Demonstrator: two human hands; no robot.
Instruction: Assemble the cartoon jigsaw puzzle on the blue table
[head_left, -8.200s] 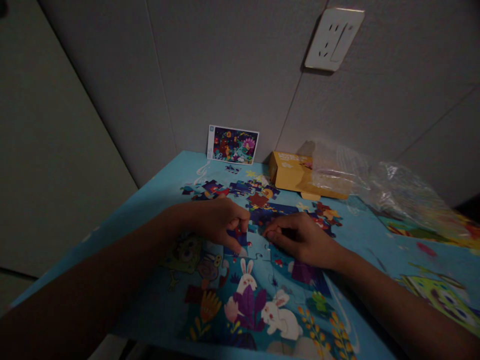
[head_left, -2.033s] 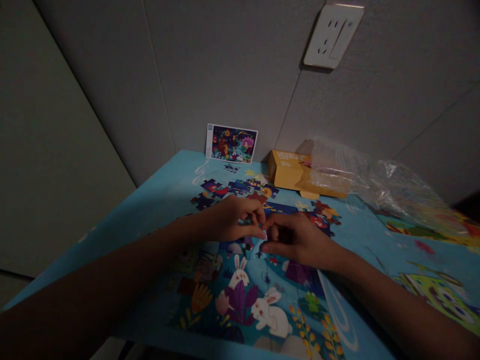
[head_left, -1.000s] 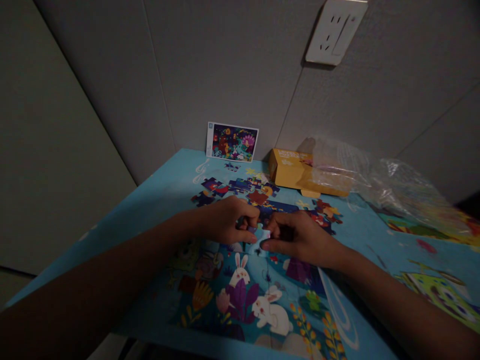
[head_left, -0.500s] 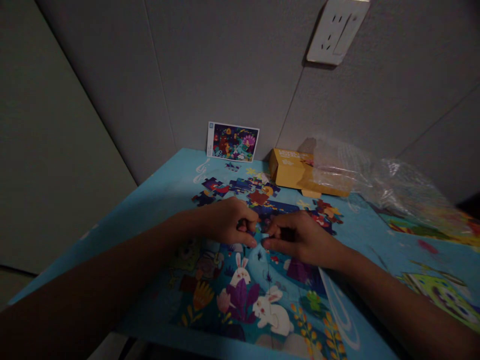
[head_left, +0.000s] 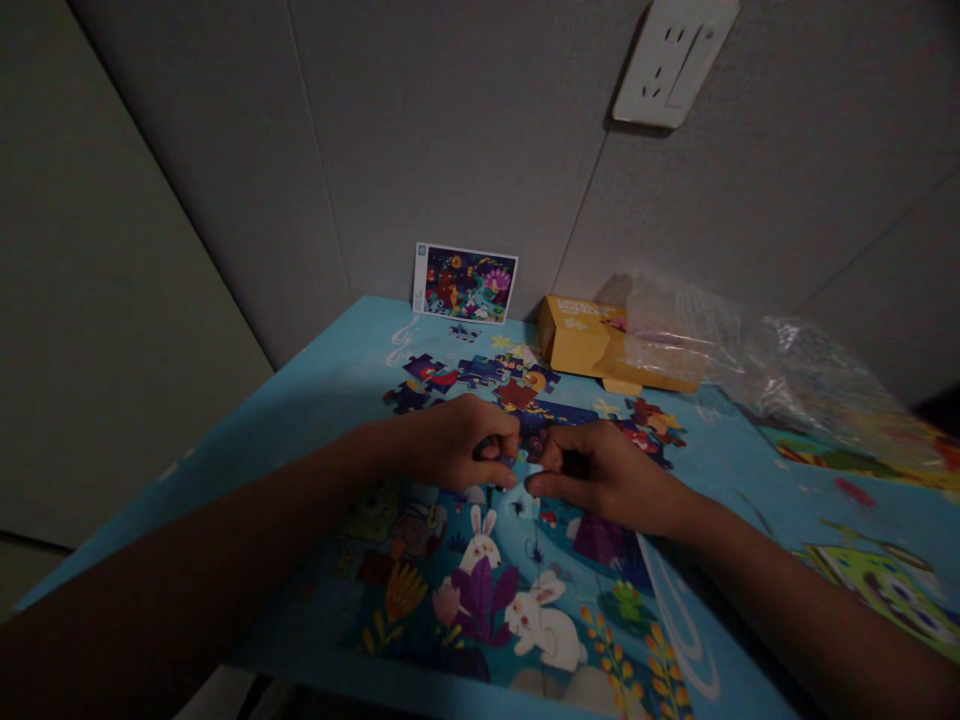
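Observation:
My left hand (head_left: 472, 440) and my right hand (head_left: 600, 465) meet over the upper part of a partly assembled jigsaw puzzle (head_left: 540, 560). Between their fingertips is a light blue puzzle piece (head_left: 531, 470), partly covered by the fingers. Both hands are closed in a pinch, thumbs pointing at each other. Below them the joined section shows two white rabbits, purple leaves and a green frog. Loose puzzle pieces (head_left: 517, 393) lie just beyond my hands, with more pieces (head_left: 654, 425) to the right.
A picture card (head_left: 469, 285) leans against the wall at the back. Beside it lies a yellow box (head_left: 592, 340), with a crumpled clear plastic bag (head_left: 810, 370) on its right. The blue table (head_left: 300, 400) has printed cartoon figures. A socket plate (head_left: 675, 65) is on the wall.
Both hands stay at the same spot. The fingers shift slightly around the light blue puzzle piece, and the right fingertips move a little.

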